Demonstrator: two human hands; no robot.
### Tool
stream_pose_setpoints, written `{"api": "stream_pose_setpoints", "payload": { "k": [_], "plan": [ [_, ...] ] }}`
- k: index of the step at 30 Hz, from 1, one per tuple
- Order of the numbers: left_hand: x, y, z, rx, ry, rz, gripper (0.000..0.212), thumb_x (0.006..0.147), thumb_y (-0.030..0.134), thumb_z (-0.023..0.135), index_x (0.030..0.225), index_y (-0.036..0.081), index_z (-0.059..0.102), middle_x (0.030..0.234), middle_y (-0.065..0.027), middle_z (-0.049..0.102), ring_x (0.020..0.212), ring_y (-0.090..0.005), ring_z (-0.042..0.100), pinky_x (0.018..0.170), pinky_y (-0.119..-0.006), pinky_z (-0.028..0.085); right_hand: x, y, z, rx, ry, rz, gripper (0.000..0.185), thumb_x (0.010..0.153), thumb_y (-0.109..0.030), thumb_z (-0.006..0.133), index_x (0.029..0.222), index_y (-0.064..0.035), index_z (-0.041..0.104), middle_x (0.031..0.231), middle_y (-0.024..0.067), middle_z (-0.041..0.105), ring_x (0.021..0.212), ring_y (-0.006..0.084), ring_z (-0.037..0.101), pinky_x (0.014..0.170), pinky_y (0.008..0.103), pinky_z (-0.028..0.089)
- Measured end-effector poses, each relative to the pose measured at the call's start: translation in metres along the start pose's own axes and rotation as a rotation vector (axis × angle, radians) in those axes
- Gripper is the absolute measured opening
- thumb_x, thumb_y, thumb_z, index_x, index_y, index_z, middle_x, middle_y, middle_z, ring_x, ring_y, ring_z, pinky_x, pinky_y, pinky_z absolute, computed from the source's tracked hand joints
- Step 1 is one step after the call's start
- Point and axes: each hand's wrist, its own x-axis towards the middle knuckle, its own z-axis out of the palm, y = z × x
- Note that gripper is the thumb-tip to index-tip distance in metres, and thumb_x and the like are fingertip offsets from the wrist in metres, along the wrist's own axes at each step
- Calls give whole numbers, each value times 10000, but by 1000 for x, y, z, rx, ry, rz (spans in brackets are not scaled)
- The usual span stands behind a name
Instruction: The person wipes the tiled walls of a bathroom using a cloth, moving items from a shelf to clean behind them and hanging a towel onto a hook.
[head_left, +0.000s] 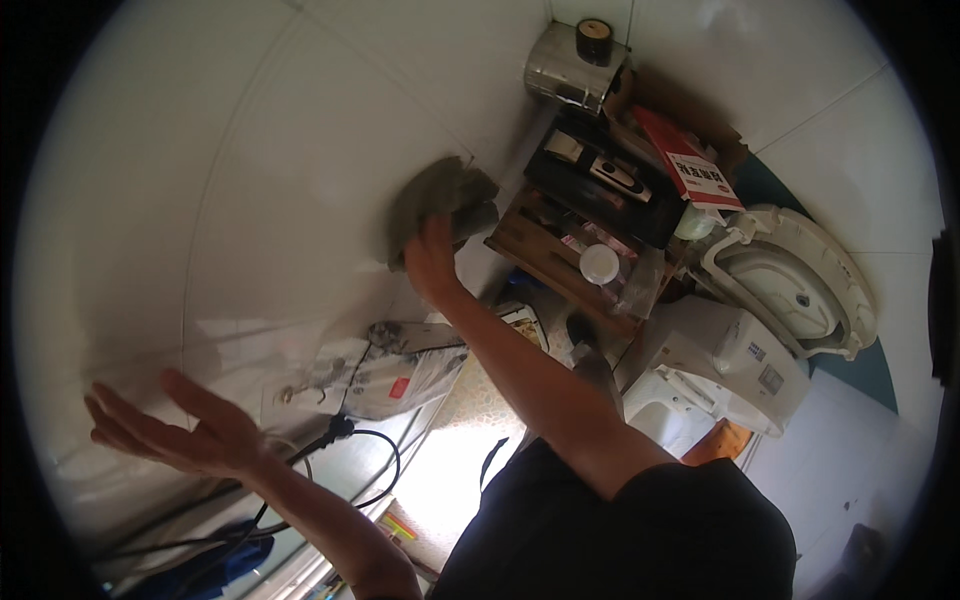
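Note:
My right hand (430, 259) grips a dark grey-green cloth (429, 196), bunched up and pressed against the white tiled wall (300, 165). Parts of the cloth hang loose around the fingers, and its upper edge is blurred. At the lower left, my left hand (184, 429) is raised in front of the wall with its fingers spread and nothing in it. Whether its fingertips touch the tiles I cannot tell. Below the cloth, a clear plastic bag (375, 382) hangs by the wall, near a hook (319, 394).
A black cable with a plug (341, 426) loops beside my left forearm. To the right, a brown shelf unit (555, 281) bears a hair clipper (619, 178), a white-lidded container (599, 264) and a red-and-white box (694, 169). A metal cylinder (570, 67), white basin (795, 292) and white appliance (750, 360) stand nearby.

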Motion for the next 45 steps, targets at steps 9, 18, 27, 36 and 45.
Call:
{"api": "stream_pose_setpoints", "payload": {
  "k": [9,18,27,36,45],
  "plan": [
    [-4,-17,30,446,9,86,784,924,581,418,1493,76,227,1411,-221,325,1288,-421,336,972,-621,316,13,43,2,-537,-97,20,250,852,-82,466,968,127,538,1095,334,501,1058,474,457,999,509,315],
    [-7,-25,29,387,72,114,751,885,626,451,1448,144,333,1380,-169,395,1266,-367,385,978,-554,356,20,50,-25,-259,-314,569,388,905,-185,413,1124,129,480,1161,333,496,1101,446,478,1027,448,337],
    [5,-14,28,428,80,141,707,903,602,422,1428,136,338,1325,-183,419,1209,-338,444,922,-538,412,13,74,-3,66,-104,319,557,938,-220,413,1373,105,286,1416,326,302,1350,425,282,1138,398,194],
    [-6,-3,29,355,6,3,761,951,530,383,1495,20,230,1526,-224,238,1429,-418,185,1118,-581,175,103,100,-27,362,501,566,505,1003,-419,360,1174,29,519,1133,128,522,1027,243,473,953,331,365],
    [-11,-9,18,277,2,-8,709,973,443,420,1475,-29,255,1537,-239,222,1446,-417,133,1137,-546,107,126,-41,-18,88,51,280,331,928,-157,370,1124,85,483,1127,268,498,1040,366,476,939,403,361]
  ]
}}
